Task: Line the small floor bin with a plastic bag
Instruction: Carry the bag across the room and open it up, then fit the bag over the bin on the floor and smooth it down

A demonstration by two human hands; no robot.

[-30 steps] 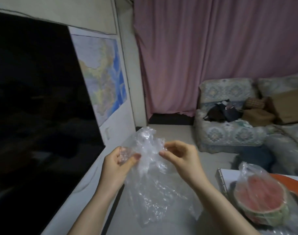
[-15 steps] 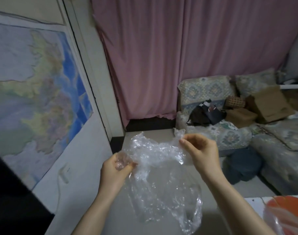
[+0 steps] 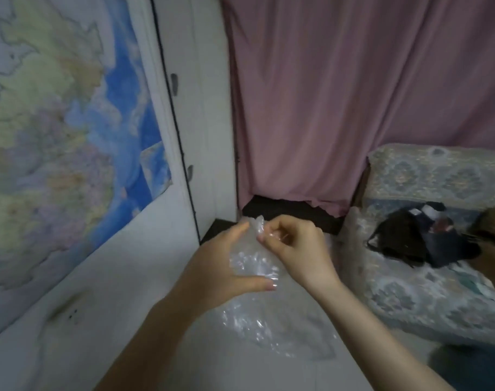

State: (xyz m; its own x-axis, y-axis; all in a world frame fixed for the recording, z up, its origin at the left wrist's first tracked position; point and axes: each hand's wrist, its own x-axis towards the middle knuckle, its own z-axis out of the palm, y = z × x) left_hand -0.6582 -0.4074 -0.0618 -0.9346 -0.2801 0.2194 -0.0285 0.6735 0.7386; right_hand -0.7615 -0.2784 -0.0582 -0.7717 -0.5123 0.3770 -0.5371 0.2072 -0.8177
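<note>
A clear, crinkled plastic bag [image 3: 257, 314] hangs in front of me in the middle of the head view. My right hand [image 3: 297, 249] pinches its top edge between thumb and fingers. My left hand [image 3: 226, 266] is beside it on the left, thumb and fingers spread around the bag's upper part and touching it. The bag's lower part droops below both hands over the grey floor. No floor bin shows in the frame.
A wall map [image 3: 65, 131] covers the white wall on the left. A pink curtain [image 3: 353, 94] hangs at the back. A patterned sofa [image 3: 426, 283] with a dark bag [image 3: 415, 241] on it stands at the right. Grey floor [image 3: 184, 362] lies below.
My view has swung further left and closer to the wall, the table with the melon has left the frame. My hands have come together at the bag's top, with the left hand now spread.
</note>
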